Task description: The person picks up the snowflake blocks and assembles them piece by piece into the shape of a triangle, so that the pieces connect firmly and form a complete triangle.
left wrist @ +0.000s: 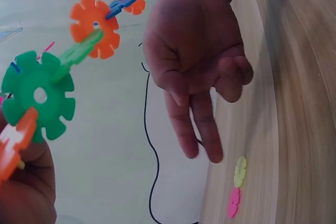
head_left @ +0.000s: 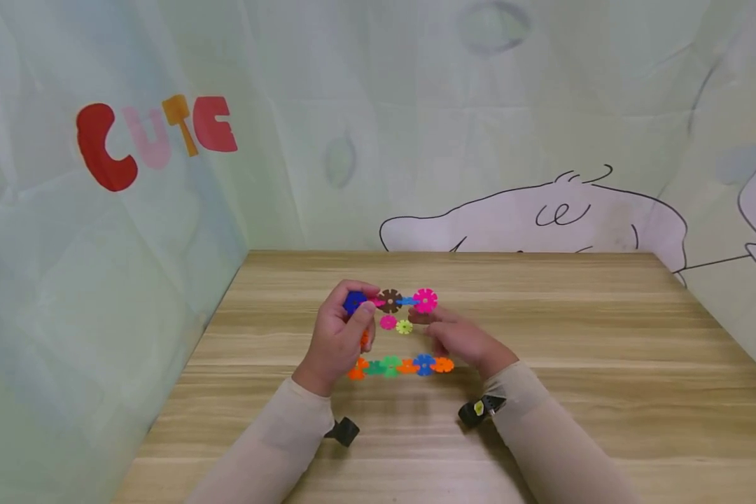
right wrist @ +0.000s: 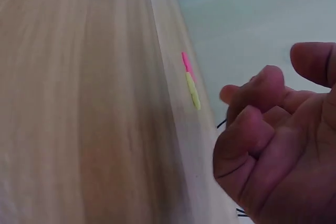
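Note:
My left hand grips a joined chain of notched plastic snowflake discs by its left side, thumb near a dark blue disc. The chain's far row has a brown disc and ends in a pink disc. Its near row runs from orange through a light green disc to an orange disc. The left hand partly hides the linking side. My right hand is beside the chain's right side, holding nothing; its fingers are loosely bent in the right wrist view.
A loose pink disc and a yellow disc lie side by side on the wooden table, seen between the chain's two rows. A printed cloth backdrop stands behind the table and along its left side.

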The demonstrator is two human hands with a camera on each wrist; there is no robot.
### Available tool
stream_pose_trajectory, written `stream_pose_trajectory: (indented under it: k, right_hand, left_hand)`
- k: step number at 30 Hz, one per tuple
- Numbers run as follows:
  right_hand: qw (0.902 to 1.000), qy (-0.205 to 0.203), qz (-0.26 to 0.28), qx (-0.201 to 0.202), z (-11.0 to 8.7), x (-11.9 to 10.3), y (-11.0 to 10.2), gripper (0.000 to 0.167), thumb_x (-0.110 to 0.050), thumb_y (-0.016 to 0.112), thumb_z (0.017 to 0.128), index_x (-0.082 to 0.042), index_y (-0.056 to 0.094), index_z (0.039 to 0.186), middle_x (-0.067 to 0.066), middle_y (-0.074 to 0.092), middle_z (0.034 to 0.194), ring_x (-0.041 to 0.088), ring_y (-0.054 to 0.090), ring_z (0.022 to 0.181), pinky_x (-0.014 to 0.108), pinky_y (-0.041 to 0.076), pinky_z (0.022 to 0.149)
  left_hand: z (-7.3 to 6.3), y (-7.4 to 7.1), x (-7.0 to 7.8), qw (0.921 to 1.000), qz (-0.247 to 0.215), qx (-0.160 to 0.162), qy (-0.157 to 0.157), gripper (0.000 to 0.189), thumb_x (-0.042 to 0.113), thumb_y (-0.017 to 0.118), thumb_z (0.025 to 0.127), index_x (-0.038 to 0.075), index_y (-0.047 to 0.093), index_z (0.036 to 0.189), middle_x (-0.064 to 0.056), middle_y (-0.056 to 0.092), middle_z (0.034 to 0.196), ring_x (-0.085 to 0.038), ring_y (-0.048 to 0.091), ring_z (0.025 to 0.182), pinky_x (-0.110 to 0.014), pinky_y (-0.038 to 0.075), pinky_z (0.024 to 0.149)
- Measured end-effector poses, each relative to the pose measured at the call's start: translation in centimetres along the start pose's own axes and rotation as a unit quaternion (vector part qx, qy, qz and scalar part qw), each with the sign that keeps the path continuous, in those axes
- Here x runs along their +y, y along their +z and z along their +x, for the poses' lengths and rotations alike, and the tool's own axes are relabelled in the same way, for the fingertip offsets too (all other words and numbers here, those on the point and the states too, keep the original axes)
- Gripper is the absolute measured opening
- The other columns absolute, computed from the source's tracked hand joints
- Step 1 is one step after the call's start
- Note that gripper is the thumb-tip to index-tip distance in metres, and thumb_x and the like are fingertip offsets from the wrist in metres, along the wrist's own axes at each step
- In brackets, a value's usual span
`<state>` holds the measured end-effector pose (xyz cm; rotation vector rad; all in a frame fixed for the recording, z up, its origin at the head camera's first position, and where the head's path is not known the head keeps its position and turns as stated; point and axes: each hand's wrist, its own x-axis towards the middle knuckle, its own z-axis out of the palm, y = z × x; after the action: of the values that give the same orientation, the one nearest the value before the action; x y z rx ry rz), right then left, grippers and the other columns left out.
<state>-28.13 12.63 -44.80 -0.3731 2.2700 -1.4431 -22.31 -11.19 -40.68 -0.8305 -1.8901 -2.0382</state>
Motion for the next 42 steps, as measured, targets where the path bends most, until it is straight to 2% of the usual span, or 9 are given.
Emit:
stream_pose_trajectory:
  k: [3, 7, 14, 19, 23, 27, 35, 38, 42]
  right_hand:
    - [0.9992, 0.006, -0.028, -0.028, -0.1, 0.1, 0.2, 0.053, -0.021, 0.046, 0.107, -0.021, 0.048, 0.159, 0.001, 0.056, 0.156, 0.033, 0.063, 0.116, 0.049, 0.052, 0.104]
    - [0.9966, -0.007, -0.065, -0.049, -0.3, 0.1, 0.2, 0.055, -0.024, 0.045, 0.109, -0.014, 0.04, 0.163, 0.008, 0.047, 0.164, 0.035, 0.04, 0.153, 0.057, 0.035, 0.123]
    - [0.9876, -0.027, -0.155, 0.007, -0.2, 0.1, -0.3, 0.046, -0.015, 0.048, 0.104, -0.003, 0.056, 0.148, 0.015, 0.064, 0.143, 0.037, 0.058, 0.134, 0.055, 0.045, 0.115]
    - [0.9798, -0.005, -0.197, 0.036, 0.0, 0.4, -0.6, 0.048, -0.007, 0.061, 0.096, -0.007, 0.063, 0.144, 0.014, 0.067, 0.123, 0.029, 0.063, 0.101, 0.042, 0.057, 0.083]
    - [0.9756, 0.012, -0.218, 0.023, 0.2, 0.7, -0.5, 0.042, -0.003, 0.072, 0.091, -0.009, 0.072, 0.133, 0.009, 0.064, 0.097, 0.021, 0.054, 0.074, 0.03, 0.047, 0.063]
    - [0.9675, 0.0, -0.251, 0.03, 0.1, 0.7, -0.4, 0.027, 0.003, 0.074, 0.086, -0.012, 0.075, 0.109, 0.004, 0.062, 0.08, 0.018, 0.051, 0.068, 0.03, 0.044, 0.062]
    - [0.9494, -0.012, -0.311, 0.038, -0.5, 0.5, -0.3, 0.018, 0.006, 0.068, 0.089, -0.011, 0.063, 0.095, 0.003, 0.065, 0.09, 0.02, 0.057, 0.081, 0.036, 0.051, 0.078]
    - [0.9546, -0.005, -0.295, 0.041, -0.6, 0.3, -0.4, 0.017, 0.003, 0.069, 0.091, -0.011, 0.061, 0.094, 0.004, 0.063, 0.089, 0.02, 0.056, 0.079, 0.034, 0.048, 0.073]
    - [0.9812, -0.004, -0.186, 0.052, -0.8, -0.4, -1.1, 0.014, -0.009, 0.075, 0.094, -0.009, 0.065, 0.104, 0.005, 0.066, 0.084, 0.021, 0.06, 0.074, 0.031, 0.048, 0.064]
  left_hand:
    - [0.0, 0.1, 0.1, 0.9999, -0.01, -0.002, 0.004, 0.018, 0.001, 0.047, 0.108, -0.008, 0.052, 0.122, -0.015, 0.045, 0.067, -0.016, 0.049, 0.048, -0.025, 0.044, 0.042]
    - [0.0, 0.1, 0.1, 0.9999, -0.013, -0.001, 0.0, 0.018, 0.001, 0.048, 0.108, -0.008, 0.053, 0.122, -0.015, 0.046, 0.068, -0.015, 0.049, 0.049, -0.024, 0.044, 0.042]
    - [-0.1, -0.1, 0.0, 1.0, -0.006, 0.0, -0.003, 0.018, 0.003, 0.048, 0.108, -0.007, 0.053, 0.123, -0.015, 0.046, 0.069, -0.016, 0.049, 0.049, -0.025, 0.045, 0.042]
    - [-0.1, -0.1, -0.2, 0.9999, -0.013, -0.004, -0.001, 0.019, 0.002, 0.047, 0.108, -0.008, 0.052, 0.123, -0.014, 0.046, 0.068, -0.015, 0.049, 0.049, -0.024, 0.044, 0.042]
    - [-0.1, -0.1, -0.3, 0.9999, -0.014, -0.005, 0.0, 0.019, 0.002, 0.047, 0.108, -0.008, 0.053, 0.123, -0.013, 0.047, 0.069, -0.015, 0.049, 0.049, -0.024, 0.045, 0.043]
    - [-0.1, -0.1, -0.3, 0.9998, -0.016, -0.007, 0.001, 0.019, 0.002, 0.047, 0.108, -0.008, 0.052, 0.123, -0.012, 0.047, 0.071, -0.016, 0.048, 0.049, -0.025, 0.045, 0.043]
    - [-0.1, -0.1, -0.2, 0.9999, -0.013, -0.003, -0.006, 0.02, 0.002, 0.047, 0.108, -0.009, 0.052, 0.124, -0.011, 0.048, 0.073, -0.016, 0.049, 0.05, -0.025, 0.046, 0.044]
    - [-0.1, -0.1, -0.2, 0.9999, -0.011, 0.002, -0.013, 0.02, 0.003, 0.047, 0.108, -0.008, 0.052, 0.124, -0.01, 0.048, 0.073, -0.015, 0.049, 0.051, -0.026, 0.046, 0.044]
    - [0.0, 0.0, -0.2, 0.9998, -0.01, 0.007, -0.015, 0.019, 0.003, 0.047, 0.108, -0.007, 0.053, 0.123, -0.008, 0.049, 0.073, -0.016, 0.049, 0.05, -0.026, 0.046, 0.044]
